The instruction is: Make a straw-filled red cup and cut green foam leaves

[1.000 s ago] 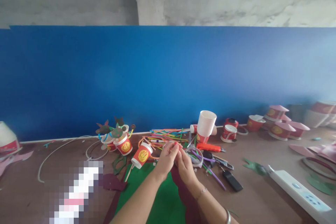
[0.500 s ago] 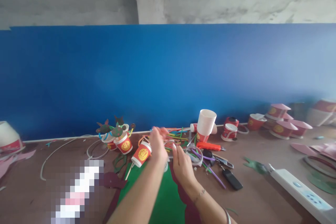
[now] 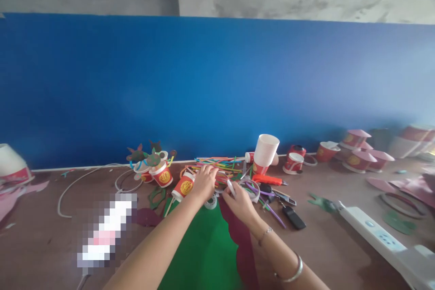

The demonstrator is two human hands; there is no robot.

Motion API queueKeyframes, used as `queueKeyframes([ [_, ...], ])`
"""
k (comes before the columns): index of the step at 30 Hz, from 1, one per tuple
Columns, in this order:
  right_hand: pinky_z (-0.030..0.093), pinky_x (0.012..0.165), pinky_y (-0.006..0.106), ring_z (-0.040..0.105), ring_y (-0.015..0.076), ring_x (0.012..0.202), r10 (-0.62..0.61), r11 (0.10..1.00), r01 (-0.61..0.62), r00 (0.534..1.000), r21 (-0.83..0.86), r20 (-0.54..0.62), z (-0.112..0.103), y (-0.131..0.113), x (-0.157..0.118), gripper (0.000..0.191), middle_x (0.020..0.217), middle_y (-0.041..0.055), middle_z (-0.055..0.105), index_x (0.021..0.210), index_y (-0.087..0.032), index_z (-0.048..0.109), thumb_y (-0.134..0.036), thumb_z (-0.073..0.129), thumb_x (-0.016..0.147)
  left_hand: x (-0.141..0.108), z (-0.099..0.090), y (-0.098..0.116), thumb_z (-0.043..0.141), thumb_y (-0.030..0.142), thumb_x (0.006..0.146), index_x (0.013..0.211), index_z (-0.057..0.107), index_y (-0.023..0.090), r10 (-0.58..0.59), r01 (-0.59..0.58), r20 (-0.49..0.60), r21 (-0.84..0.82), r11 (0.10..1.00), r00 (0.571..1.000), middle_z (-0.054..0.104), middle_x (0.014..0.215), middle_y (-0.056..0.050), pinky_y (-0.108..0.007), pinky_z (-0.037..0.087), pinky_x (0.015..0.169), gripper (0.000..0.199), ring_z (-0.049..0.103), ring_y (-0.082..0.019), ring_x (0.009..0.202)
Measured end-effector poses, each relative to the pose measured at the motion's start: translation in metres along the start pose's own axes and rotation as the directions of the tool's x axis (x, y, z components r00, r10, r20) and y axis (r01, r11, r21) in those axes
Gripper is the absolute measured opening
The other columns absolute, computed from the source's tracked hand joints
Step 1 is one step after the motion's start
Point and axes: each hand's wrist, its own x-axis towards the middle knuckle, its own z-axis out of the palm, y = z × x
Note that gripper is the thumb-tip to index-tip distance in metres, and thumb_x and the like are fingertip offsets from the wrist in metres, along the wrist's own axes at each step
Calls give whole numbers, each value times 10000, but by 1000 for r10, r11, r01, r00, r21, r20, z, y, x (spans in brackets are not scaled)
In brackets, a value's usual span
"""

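Note:
My left hand [image 3: 205, 184] reaches over the near side of a pile of colored sticks [image 3: 219, 162], its fingers bent downward; what they may touch is hidden. Just right of it, my right hand [image 3: 239, 201] is closed around a small white pen-like object [image 3: 231, 188]. A red and white paper cup [image 3: 184, 186] lies tilted against the left of my left hand. Below my hands are a roll of clear tape [image 3: 210, 201] and a green sheet [image 3: 207, 244] with dark red scalloped paper [image 3: 243, 240] along its right side.
A tall stack of cups [image 3: 266, 149] stands behind my right hand, near an orange cutter [image 3: 268, 179] and a black key fob [image 3: 293, 216]. Decorated cups [image 3: 161, 175] are at left. A white power strip [image 3: 374, 231] lies right.
My left hand has lowered onto the pile and turned palm down. My right hand now shows the white object in its grip. The view has tilted slightly downward.

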Motion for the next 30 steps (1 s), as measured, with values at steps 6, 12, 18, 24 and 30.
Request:
queueKeyframes([
  [6, 409, 668, 289, 535, 204, 792, -161, 963, 201, 964, -182, 210, 20, -10, -16, 294, 885, 54, 540, 856, -184, 488, -281, 644, 626, -61, -32, 17, 340, 137, 845, 1016, 526, 199, -35, 16, -208, -94, 995, 978, 576, 958, -85, -368, 441, 841, 260, 542, -208, 946],
  [12, 413, 673, 291, 557, 207, 802, -108, 940, 179, 964, -290, 244, 29, -9, -16, 222, 886, 57, 551, 858, -190, 483, -308, 588, 702, -152, -39, 24, 551, 475, 760, 1254, 443, 242, 92, -107, 379, 20, 994, 921, 469, 1307, -131, -560, 271, 1013, 557, 398, -336, 1214],
  [18, 405, 682, 268, 570, 202, 851, -103, 944, 167, 969, -286, 226, 33, -10, -13, 226, 900, 48, 577, 897, -196, 493, -275, 572, 701, -153, -35, 18, 430, 641, 753, 1411, 175, 240, 169, -247, 620, 43, 968, 766, 209, 1476, -117, -623, 119, 1037, 811, 146, -356, 1343],
  [24, 390, 646, 267, 562, 192, 757, -23, 948, 66, 990, -310, 140, 20, -1, -8, 164, 799, 32, 571, 789, -200, 450, -323, 536, 721, -123, -28, 31, 376, 616, 799, 1388, 248, 231, 177, -230, 588, 15, 973, 789, 247, 1468, -96, -571, 112, 1073, 716, 147, -307, 1351],
  [30, 391, 648, 274, 556, 191, 758, -28, 957, 48, 997, -285, 75, 14, 17, -15, 172, 805, 34, 556, 760, -206, 443, -359, 519, 737, -125, -45, 12, 413, 376, 870, 1223, 490, 196, 152, -195, 417, 63, 979, 896, 498, 1272, -109, -439, 323, 1027, 403, 431, -240, 1186],
])
